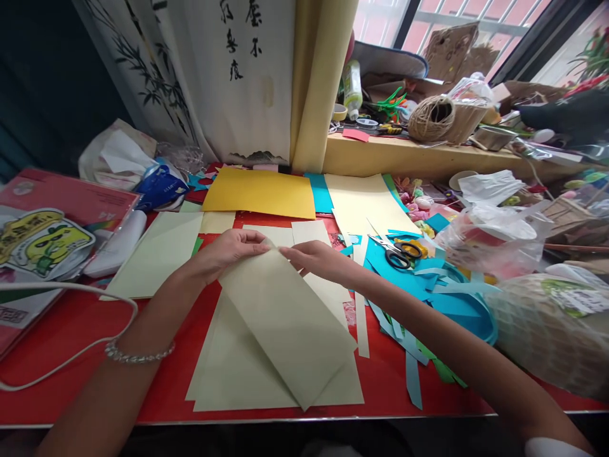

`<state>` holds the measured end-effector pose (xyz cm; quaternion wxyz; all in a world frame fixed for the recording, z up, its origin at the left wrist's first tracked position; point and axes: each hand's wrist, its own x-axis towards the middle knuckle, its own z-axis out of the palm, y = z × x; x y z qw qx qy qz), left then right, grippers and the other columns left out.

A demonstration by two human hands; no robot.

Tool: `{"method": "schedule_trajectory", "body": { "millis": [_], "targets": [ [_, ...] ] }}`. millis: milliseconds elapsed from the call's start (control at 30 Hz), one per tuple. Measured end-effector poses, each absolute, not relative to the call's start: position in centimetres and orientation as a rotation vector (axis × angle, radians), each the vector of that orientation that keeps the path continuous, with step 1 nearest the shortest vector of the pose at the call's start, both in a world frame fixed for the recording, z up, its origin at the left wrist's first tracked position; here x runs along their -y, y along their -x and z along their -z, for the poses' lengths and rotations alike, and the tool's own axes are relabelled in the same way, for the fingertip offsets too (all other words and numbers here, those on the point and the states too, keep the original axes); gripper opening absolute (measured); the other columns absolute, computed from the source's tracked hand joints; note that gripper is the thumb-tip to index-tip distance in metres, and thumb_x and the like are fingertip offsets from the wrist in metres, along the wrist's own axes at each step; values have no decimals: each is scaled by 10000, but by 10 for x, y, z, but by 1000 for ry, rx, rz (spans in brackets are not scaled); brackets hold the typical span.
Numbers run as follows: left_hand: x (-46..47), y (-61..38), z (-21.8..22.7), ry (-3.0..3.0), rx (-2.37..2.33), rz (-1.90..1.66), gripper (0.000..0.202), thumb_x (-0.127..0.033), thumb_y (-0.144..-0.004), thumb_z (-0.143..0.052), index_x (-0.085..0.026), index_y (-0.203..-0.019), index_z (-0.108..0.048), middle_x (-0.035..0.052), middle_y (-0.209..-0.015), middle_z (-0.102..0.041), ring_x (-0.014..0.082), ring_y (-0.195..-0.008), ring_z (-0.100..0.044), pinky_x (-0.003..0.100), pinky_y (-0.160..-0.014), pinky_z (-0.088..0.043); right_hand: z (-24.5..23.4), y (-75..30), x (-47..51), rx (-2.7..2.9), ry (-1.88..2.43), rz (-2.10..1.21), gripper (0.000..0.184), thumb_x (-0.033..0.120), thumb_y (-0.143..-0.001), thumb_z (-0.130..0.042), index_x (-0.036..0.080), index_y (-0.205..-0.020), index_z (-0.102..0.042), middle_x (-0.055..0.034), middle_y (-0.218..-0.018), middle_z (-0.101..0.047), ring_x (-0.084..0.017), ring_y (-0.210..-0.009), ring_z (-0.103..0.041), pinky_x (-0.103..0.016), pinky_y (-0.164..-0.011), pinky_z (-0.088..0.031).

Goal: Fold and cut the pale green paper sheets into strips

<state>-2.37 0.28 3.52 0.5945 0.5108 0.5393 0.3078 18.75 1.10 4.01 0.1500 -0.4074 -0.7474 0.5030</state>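
Observation:
A pale cream sheet of paper [290, 317] slants over a small stack of similar sheets [228, 374] near the table's front edge. At its far end, my left hand [238, 251] pinches the corner between thumb and fingers. Close beside it, my right hand [309, 257] has its fingertips on the same end of the sheet. The sheet's near corner points toward the front edge. More pale sheets [314, 231] lie just beyond my hands. Black-handled scissors [397, 254] rest on blue paper scraps [380, 273] to the right.
A yellow sheet [261, 190] and a cream sheet [366, 197] lie at the back. Pale paper [162, 247] and a white cable [128, 311] are at left. Plastic-wrapped items [499, 235] crowd the right. A twine roll [431, 120] stands on the windowsill.

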Motion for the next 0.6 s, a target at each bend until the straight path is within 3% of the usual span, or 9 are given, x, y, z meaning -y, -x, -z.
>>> {"method": "schedule_trajectory", "body": {
  "millis": [133, 267, 600],
  "targets": [
    [-3, 19, -34, -1275, -1311, -775, 297, -451, -625, -724, -214, -800, -682, 19, -763, -675, 174, -646, -605, 267, -554, -474, -28, -171, -20, 2073, 1152, -1493, 449, 564, -750, -569, 187, -579, -396, 46, -580, -363, -79, -503, -341, -234, -455, -256],
    [-3, 15, -31, -1397, -1382, -855, 278, -462, -654, -692, -211, -773, -690, 13, -743, -660, 162, -658, -580, 253, -562, -449, -22, -172, -18, 2028, 1159, -1500, 454, 524, -737, -588, 196, -572, -322, 57, -575, -294, -75, -505, -271, -235, -459, -203],
    [-7, 16, -22, -1509, -1533, -835, 331, -525, -676, -647, -204, -755, -676, 23, -792, -668, 185, -757, -575, 275, -645, -415, -19, -198, -21, 1719, 1119, -1400, 324, 478, -811, -532, 170, -711, -538, -13, -716, -542, -127, -638, -516, -257, -582, -411]
  ]
}}
